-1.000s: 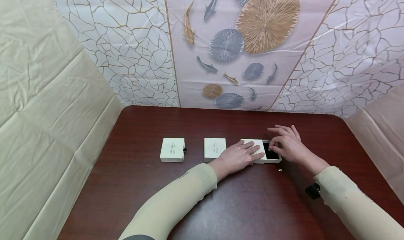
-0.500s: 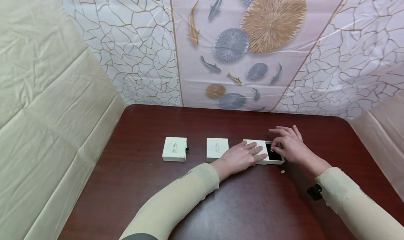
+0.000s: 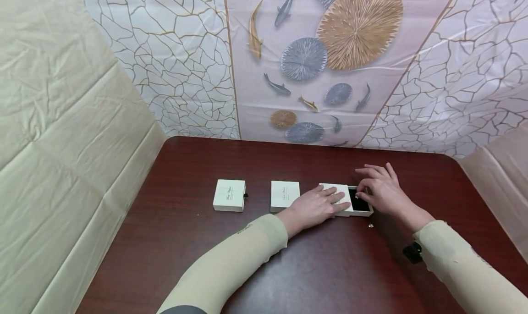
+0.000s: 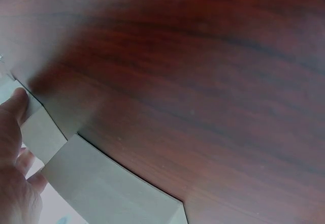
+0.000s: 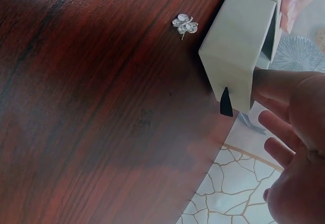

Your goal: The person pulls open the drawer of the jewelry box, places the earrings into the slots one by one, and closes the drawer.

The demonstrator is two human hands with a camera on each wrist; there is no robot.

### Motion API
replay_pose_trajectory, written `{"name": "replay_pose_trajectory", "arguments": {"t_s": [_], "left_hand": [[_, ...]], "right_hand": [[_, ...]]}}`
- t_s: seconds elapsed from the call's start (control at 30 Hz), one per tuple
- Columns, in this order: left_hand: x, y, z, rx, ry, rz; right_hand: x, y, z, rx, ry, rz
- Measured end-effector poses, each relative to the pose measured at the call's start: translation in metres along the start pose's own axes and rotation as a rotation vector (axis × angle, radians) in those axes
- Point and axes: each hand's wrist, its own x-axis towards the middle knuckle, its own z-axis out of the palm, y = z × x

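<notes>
My left hand [image 3: 315, 207] lies over the white cover [image 3: 344, 194] of the right-hand drawer box, its fingers spread across the top. The box's drawer [image 3: 370, 213] is pulled out to the right, showing a black lining [image 3: 360, 204]. Thumb and forefinger of my right hand [image 3: 380, 194] pinch a tiny shiny piece, apparently an earring [image 3: 356, 196], at the lining; the fingertips are partly hidden behind the drawer wall in the right wrist view. A flower-shaped earring [image 5: 184, 25] with clear stones lies on the table just in front of the drawer.
Two more white boxes stand on the dark red table [image 3: 321, 268]: a middle box [image 3: 284, 195] beside my left hand and a left box [image 3: 229, 195] with a black tab. A black pull tab [image 5: 226, 102] hangs from the drawer's end. Patterned cloth [image 3: 305, 98] hangs behind.
The whole view has shifted slightly, with the boxes a little further right in it. Both hands keep nearly the same places at the right-hand box.
</notes>
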Motion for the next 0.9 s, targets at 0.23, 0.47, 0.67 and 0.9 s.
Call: {"name": "replay_pose_trajectory", "arguments": {"t_s": [0.23,0.47,0.67,0.9], "left_hand": [[0.0005,0.0009,-0.0004,0.006,0.006,0.005],[0.0006,0.0009,-0.0004,0.004,0.003,0.002],[0.0005,0.0007,-0.0006,0.003,-0.001,0.002],[0.0004,0.0002,-0.0008,-0.006,-0.008,0.003]], "right_hand": [[-0.0009,0.0011,0.0004,-0.008,0.041,-0.028],[-0.0004,0.0,0.0006,-0.001,0.042,-0.027],[0.0002,0.0,-0.0015,-0.003,0.028,-0.019],[-0.0017,0.0002,-0.0078,0.007,0.033,-0.018]]}}
